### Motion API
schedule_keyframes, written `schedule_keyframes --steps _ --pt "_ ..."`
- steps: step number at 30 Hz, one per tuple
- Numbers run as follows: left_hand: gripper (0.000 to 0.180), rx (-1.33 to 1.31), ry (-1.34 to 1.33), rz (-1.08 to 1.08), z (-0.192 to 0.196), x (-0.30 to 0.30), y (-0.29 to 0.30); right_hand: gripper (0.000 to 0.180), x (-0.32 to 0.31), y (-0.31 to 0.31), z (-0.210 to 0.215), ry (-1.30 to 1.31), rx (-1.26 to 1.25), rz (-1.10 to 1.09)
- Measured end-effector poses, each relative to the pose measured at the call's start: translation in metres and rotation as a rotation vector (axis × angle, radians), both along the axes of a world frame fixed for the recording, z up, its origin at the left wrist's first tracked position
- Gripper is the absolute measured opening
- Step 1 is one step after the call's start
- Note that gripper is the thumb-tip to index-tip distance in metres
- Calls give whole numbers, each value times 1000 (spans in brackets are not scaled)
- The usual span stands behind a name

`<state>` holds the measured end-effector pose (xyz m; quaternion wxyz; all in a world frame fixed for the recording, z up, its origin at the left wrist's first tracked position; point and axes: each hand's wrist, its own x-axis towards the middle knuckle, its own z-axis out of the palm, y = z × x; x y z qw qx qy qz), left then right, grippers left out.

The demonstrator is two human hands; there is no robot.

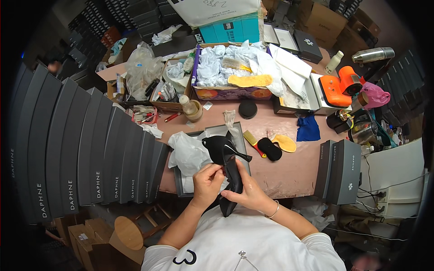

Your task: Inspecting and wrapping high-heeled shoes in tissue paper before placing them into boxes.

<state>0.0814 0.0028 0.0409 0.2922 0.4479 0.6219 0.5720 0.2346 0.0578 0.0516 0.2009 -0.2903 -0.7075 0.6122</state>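
In front of my chest I hold a black high-heeled shoe (231, 178), its toe end pointing down toward me and its thin heel sticking out to the right. My right hand (248, 192) grips the shoe's side, thumb across it. My left hand (209, 183) is closed in a pinch at the shoe's left edge; what its fingertips hold is hidden. Beneath the shoe lies an open grey shoebox (183, 184) with crumpled white tissue paper (187, 153) in it.
Tall rows of grey shoeboxes (97, 149) line the left; more shoeboxes (346, 171) stand right. On the pink table (289, 174) lie a brush (254, 143), a black pad (270, 149), a yellow pad (285, 143) and a blue cloth (308, 128). Behind is a paper-filled carton (217, 94).
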Motion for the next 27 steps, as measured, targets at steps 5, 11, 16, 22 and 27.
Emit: schedule_keyframes --steps 5,11,16,22,27 --pt "9 -13 -21 11 1 2 1 97 -2 1 1 8 37 -13" --pt "12 2 122 59 20 2 5 90 -8 6 2 55 103 -118" --pt "12 1 216 78 26 -6 12 80 -12 14 8 -27 168 -260" --pt "12 -28 135 68 22 -7 14 82 -14 19 -2 5 367 -244" --pt "11 -56 142 84 24 -7 17 84 -15 21 -9 -30 541 -250"
